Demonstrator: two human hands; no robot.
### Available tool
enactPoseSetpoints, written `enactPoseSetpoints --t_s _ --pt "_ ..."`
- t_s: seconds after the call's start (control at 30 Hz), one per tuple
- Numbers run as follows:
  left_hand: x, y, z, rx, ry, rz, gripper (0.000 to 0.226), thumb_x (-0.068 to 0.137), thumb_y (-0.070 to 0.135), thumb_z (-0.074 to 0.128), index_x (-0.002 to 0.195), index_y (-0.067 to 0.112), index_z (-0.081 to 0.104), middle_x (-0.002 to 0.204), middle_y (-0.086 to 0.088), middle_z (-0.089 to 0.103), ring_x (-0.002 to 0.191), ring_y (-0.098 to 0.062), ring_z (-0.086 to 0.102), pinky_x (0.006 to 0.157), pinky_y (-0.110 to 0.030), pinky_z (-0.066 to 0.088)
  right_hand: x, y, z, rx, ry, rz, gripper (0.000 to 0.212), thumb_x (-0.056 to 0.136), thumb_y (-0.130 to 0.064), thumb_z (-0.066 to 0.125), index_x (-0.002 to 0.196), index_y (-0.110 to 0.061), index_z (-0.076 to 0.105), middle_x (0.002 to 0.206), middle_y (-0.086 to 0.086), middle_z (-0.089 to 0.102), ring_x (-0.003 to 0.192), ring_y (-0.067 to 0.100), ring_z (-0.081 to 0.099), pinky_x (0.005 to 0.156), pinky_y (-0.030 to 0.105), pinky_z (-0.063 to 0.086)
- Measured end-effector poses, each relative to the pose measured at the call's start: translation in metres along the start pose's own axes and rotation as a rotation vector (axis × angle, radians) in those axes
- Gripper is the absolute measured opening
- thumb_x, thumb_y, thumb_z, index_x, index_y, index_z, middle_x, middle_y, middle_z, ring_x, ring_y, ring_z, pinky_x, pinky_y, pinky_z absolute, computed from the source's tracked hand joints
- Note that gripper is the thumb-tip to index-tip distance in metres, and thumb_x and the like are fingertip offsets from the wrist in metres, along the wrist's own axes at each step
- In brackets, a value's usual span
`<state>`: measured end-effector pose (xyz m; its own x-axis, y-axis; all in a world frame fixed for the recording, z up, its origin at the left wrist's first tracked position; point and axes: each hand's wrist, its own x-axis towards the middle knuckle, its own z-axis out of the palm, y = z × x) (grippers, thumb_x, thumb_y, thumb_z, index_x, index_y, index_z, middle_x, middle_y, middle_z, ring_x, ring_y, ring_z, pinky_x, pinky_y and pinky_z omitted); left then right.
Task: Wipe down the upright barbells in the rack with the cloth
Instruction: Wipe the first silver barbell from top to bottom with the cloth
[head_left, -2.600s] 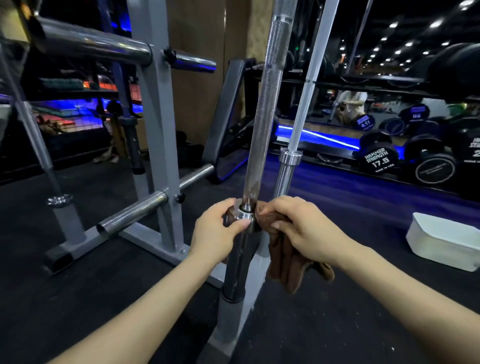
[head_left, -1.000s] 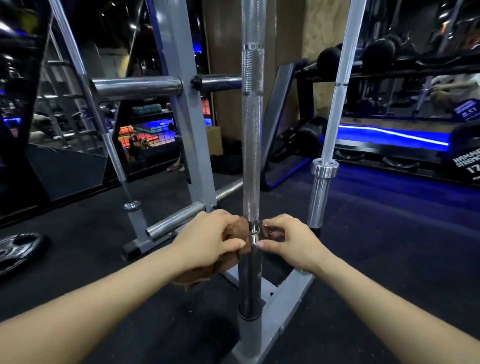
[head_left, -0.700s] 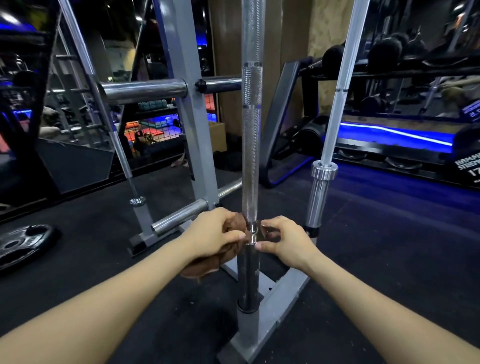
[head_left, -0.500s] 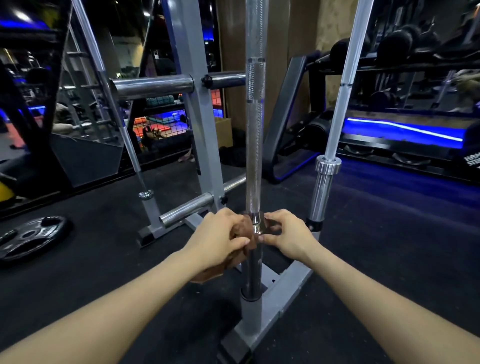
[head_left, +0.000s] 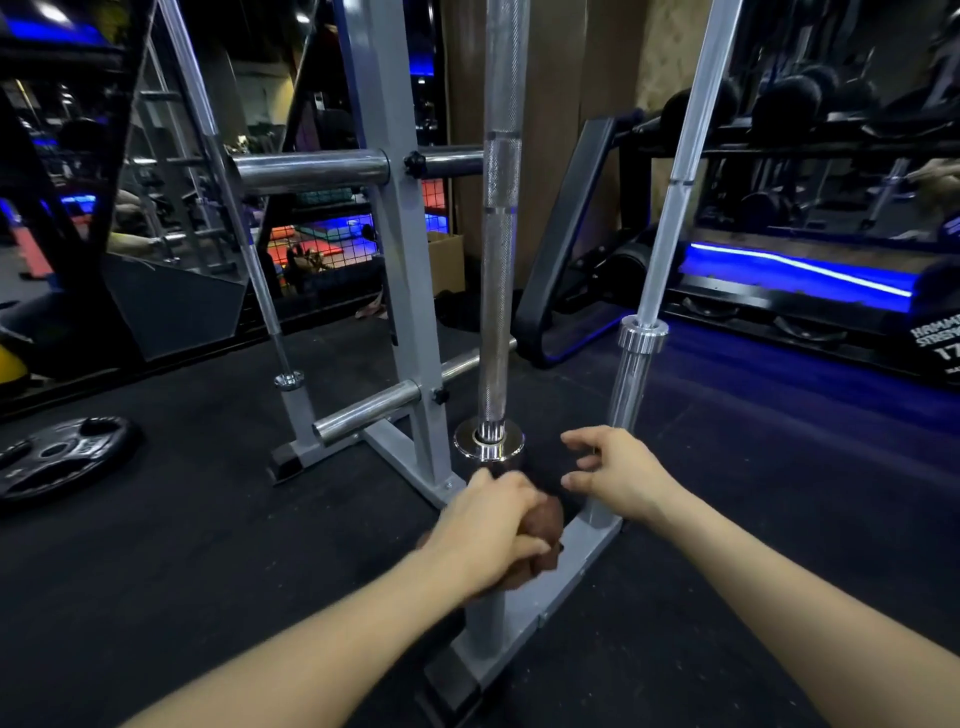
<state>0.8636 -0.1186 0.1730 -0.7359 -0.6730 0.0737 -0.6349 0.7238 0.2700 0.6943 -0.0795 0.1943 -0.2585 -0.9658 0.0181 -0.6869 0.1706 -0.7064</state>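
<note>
A person's left hand (head_left: 491, 535) grips a brown cloth (head_left: 543, 540) around the lower sleeve of the middle upright barbell (head_left: 500, 260) in a grey rack (head_left: 410, 322), below its collar. The right hand (head_left: 618, 475) hovers beside it, fingers loose, holding nothing. A dumbbell (head_left: 940, 338) at far right reads "HAMM… STRENG… 17", cut off.

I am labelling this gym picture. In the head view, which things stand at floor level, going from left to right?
weight plate → thin barbell → grey rack upright → middle barbell → right barbell → dumbbell with white lettering
</note>
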Motion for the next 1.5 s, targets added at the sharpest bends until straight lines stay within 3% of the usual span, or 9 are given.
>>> enactPoseSetpoints --t_s 0.17,0.3,0.47,0.67,0.87,1.03,1.2,1.3,1.5 --pt "-0.011 -0.01 0.003 -0.274 0.198 -0.123 0.04 0.083 0.038 0.068 0.12 0.027 0.06 0.121 0.01 0.056 0.111 -0.017 0.05 0.098 -0.034 0.039 -0.006 0.009 0.002 0.018 -0.007 0.005 0.022 0.082 -0.009 0.071 0.098 -0.019 0.06 0.1 0.0 0.063 0.081 0.01 0.056 0.076 0.021 0.044" --pt "-0.016 -0.008 -0.006 -0.404 0.23 -0.145 0.04 0.082 0.035 0.07 0.12 0.027 0.061 0.115 0.009 0.058 0.106 -0.009 0.053 0.091 -0.022 0.039 -0.007 0.001 0.013 0.046 -0.017 -0.03 0.018 0.082 -0.01 0.07 0.083 -0.019 0.054 0.08 -0.003 0.058 0.069 0.01 0.052 0.07 0.025 0.044" --pt "-0.039 -0.032 0.014 -0.521 0.337 -0.271 0.039 0.082 0.033 0.071 0.119 0.029 0.062 0.111 0.012 0.059 0.101 -0.003 0.053 0.077 -0.009 0.034 -0.008 -0.001 0.028 0.065 -0.057 -0.005 0.013 0.085 -0.012 0.067 0.089 -0.017 0.056 0.075 -0.005 0.056 0.068 0.01 0.051 0.063 0.019 0.041" --pt "-0.041 -0.072 0.044 -0.607 0.393 -0.469 0.039 0.084 0.03 0.069 0.122 0.023 0.063 0.117 0.005 0.059 0.102 -0.009 0.054 0.086 -0.02 0.037 -0.002 0.009 0.062 0.0 -0.137 0.061 0.033 0.089 -0.015 0.065 0.121 -0.012 0.057 0.097 -0.001 0.058 0.089 0.016 0.057 0.081 0.025 0.045" --pt "-0.004 -0.069 0.06 -0.689 0.492 -0.409 0.04 0.087 0.031 0.065 0.126 0.023 0.059 0.123 0.006 0.055 0.112 -0.011 0.053 0.097 -0.028 0.041 0.013 0.018 0.087 -0.034 -0.061 0.046 0.04 0.09 -0.017 0.062 0.128 -0.01 0.053 0.113 0.004 0.059 0.102 0.021 0.058 0.089 0.028 0.044" --pt "0.01 -0.063 0.082 -0.631 0.569 -0.387 0.051 0.091 0.036 0.059 0.138 0.023 0.047 0.133 0.005 0.044 0.115 -0.019 0.047 0.102 -0.036 0.039 0.023 0.035 0.099 -0.026 0.078 -0.032 0.041 0.09 -0.017 0.061 0.13 -0.014 0.052 0.117 0.004 0.058 0.096 0.016 0.054 0.086 0.024 0.042" --pt "0.006 -0.081 0.108 -0.58 0.443 -0.404 0.048 0.09 0.035 0.06 0.135 0.023 0.05 0.127 -0.001 0.048 0.115 -0.022 0.048 0.103 -0.04 0.039 0.026 0.043 0.114 0.036 0.168 -0.079 0.04 0.09 -0.014 0.06 0.129 -0.013 0.053 0.108 -0.001 0.057 0.091 0.014 0.053 0.082 0.023 0.04" --pt "0.009 -0.081 0.102 -0.566 0.476 -0.39 0.041 0.088 0.042 0.059 0.122 0.018 0.06 0.118 -0.004 0.054 0.109 -0.022 0.052 0.099 -0.041 0.042 0.023 0.042 0.118 0.073 0.222 -0.083 0.037 0.09 -0.013 0.06 0.127 -0.013 0.055 0.112 0.002 0.059 0.091 0.014 0.054 0.081 0.022 0.041" --pt "0.016 -0.075 0.084 -0.532 0.612 -0.278 0.038 0.09 0.032 0.06 0.124 0.014 0.058 0.118 -0.002 0.049 0.107 -0.013 0.047 0.084 -0.013 0.031 0.024 0.034 0.122 0.089 0.277 -0.127 0.038 0.088 -0.008 0.056 0.126 -0.013 0.056 0.115 0.001 0.059 0.097 0.013 0.056 0.083 0.021 0.04"
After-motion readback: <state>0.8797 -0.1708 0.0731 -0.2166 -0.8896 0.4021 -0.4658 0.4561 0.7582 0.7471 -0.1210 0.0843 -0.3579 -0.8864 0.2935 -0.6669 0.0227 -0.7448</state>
